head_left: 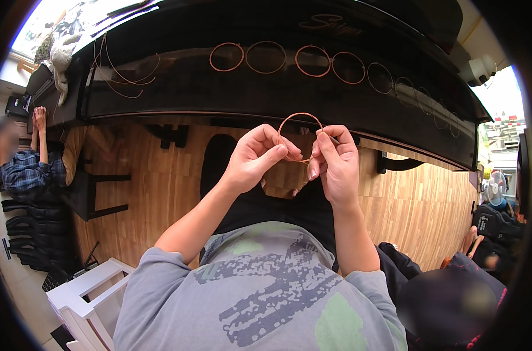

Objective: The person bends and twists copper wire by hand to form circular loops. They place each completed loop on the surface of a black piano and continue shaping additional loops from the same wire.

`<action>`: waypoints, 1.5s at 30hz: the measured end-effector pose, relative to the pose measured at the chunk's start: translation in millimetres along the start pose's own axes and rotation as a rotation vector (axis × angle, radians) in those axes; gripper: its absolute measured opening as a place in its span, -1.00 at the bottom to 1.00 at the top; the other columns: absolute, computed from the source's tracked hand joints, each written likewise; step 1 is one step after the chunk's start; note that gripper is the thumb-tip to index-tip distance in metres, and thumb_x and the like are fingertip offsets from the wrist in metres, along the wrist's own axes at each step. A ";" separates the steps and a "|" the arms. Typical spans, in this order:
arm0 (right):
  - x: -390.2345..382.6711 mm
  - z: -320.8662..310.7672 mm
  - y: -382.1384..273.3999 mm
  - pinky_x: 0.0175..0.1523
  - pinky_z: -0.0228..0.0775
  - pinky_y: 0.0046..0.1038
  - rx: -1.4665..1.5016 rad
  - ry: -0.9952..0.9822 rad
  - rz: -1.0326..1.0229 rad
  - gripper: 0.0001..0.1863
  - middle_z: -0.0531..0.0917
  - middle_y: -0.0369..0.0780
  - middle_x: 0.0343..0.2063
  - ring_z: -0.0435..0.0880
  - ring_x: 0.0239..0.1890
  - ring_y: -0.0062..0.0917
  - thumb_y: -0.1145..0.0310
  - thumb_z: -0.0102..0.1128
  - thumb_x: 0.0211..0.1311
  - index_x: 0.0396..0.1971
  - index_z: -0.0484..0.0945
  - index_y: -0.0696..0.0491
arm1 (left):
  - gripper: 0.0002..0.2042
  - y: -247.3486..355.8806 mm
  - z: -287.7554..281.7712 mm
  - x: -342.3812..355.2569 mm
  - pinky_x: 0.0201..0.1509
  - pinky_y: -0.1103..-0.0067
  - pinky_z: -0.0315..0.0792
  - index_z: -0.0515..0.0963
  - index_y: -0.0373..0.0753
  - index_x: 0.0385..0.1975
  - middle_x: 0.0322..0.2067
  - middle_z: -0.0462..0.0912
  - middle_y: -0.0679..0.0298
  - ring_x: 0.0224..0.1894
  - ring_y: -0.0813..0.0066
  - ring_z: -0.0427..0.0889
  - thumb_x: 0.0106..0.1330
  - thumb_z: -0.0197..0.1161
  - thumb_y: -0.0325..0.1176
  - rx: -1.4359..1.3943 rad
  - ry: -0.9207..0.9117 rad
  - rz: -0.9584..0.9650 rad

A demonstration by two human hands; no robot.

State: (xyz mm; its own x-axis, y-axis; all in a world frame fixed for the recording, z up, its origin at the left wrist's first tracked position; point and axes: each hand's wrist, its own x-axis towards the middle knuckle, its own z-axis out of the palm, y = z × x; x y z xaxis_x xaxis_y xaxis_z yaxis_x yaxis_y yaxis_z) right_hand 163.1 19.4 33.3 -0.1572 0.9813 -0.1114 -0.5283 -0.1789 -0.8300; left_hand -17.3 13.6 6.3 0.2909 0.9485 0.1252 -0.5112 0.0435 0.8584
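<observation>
1. Biggest thing here is the wood floor (406,216), light brown planks showing on both sides of the wearer's legs.
2. Then a long, glossy black surface (178,99) stretching across in front of the wearer.
3. Over on the far left there's a person in a blue plaid shirt (32,172), hands together near the black surface.
4. White stool (70,292), lower left, just beside the wearer.
5. Row of wire rings (312,75) on the black surface – copper and brown ones first, thinner paler ones toward the right.
6. Some loose wires (131,81) at the surface's left end, ends curling.
7. Left hand (257,153): thumb and fingers pinching the ring's lower left. Right hand (339,161) pinches its right side.
8. Smallest – the copper ring (301,113) itself, held between both hands, near the surface's front edge.
</observation>
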 end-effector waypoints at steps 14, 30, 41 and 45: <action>4.6 -6.3 1.8 -0.64 0.35 -0.65 0.005 0.012 0.014 -0.88 0.54 -0.27 -0.55 0.48 -0.73 -0.68 0.39 0.09 0.37 -0.29 0.45 0.13 | -0.73 -6.3 -4.3 -3.6 0.00 0.55 0.49 0.41 -0.30 0.02 -0.35 0.62 0.28 -0.16 0.53 0.62 0.36 0.13 -0.43 -0.255 -0.061 -0.146; -0.7 -0.7 3.2 -0.55 0.37 -0.66 -0.155 0.034 -0.179 -0.87 0.54 -0.28 -0.54 0.51 -0.68 -0.67 0.39 0.10 0.37 -0.27 0.45 0.14 | -0.82 13.3 8.9 -8.1 -0.18 0.69 0.52 0.52 -0.36 -0.12 -0.38 0.60 0.37 -0.31 0.69 0.60 0.30 0.20 -0.52 0.382 0.043 -0.245; -5.2 3.2 2.0 -0.51 0.49 -0.62 -0.078 0.005 -0.037 -0.85 0.61 -0.21 -0.50 0.63 -0.59 -0.58 0.36 0.05 0.40 -0.24 0.40 0.15 | -0.88 0.5 20.0 -6.6 -0.08 0.63 0.55 0.56 -0.40 -0.20 -0.30 0.67 0.21 -0.25 0.56 0.66 0.32 0.15 -0.55 0.280 0.287 0.036; -6.3 8.4 5.7 -0.44 0.55 -0.59 -0.108 0.060 -0.050 -0.86 0.62 -0.19 -0.48 0.66 -0.53 -0.56 0.36 0.03 0.41 -0.25 0.40 0.14 | -0.88 -3.8 24.0 -10.0 -0.04 0.62 0.53 0.57 -0.42 -0.20 -0.30 0.68 0.19 -0.22 0.56 0.65 0.31 0.16 -0.57 0.138 0.250 0.144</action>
State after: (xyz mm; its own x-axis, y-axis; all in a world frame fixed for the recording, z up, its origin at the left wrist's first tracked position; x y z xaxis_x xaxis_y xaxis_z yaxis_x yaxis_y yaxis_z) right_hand 154.1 11.6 33.8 -0.0813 0.9918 -0.0981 -0.4407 -0.1241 -0.8890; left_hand 1.2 -3.5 13.8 0.0066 0.9903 0.1385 -0.4132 -0.1234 0.9022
